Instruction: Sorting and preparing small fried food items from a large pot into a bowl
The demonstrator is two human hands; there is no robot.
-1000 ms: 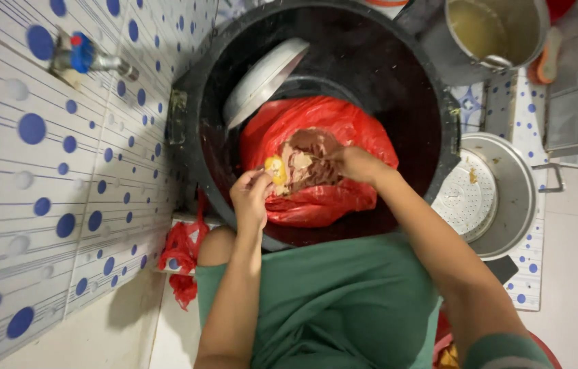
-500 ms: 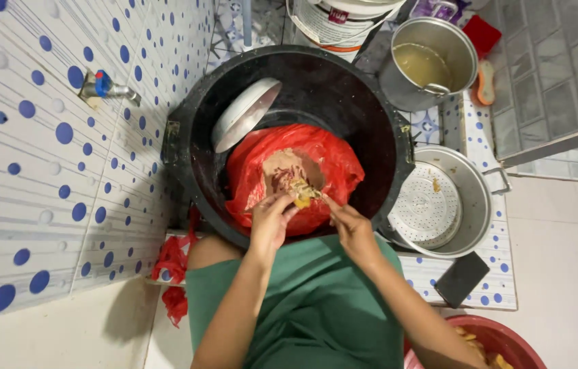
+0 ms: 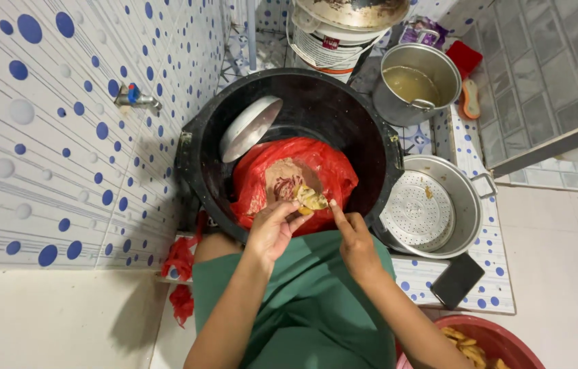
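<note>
My left hand [image 3: 274, 229] has its fingers curled in, thumb and fingertips pinched on a small yellow peel [image 3: 311, 199]. My right hand [image 3: 355, 240] is half closed beside it, forefinger stretched out, its tip just by the peel; I cannot tell if it touches. Both hover over the red plastic bag [image 3: 330, 171] of brownish scraps inside the big black tub [image 3: 343, 116], where a white lid [image 3: 249, 128] leans.

Single head-worn camera, looking steeply down, close over the black tub [image 3: 200, 143] at the dotted wall; no second view.
</note>
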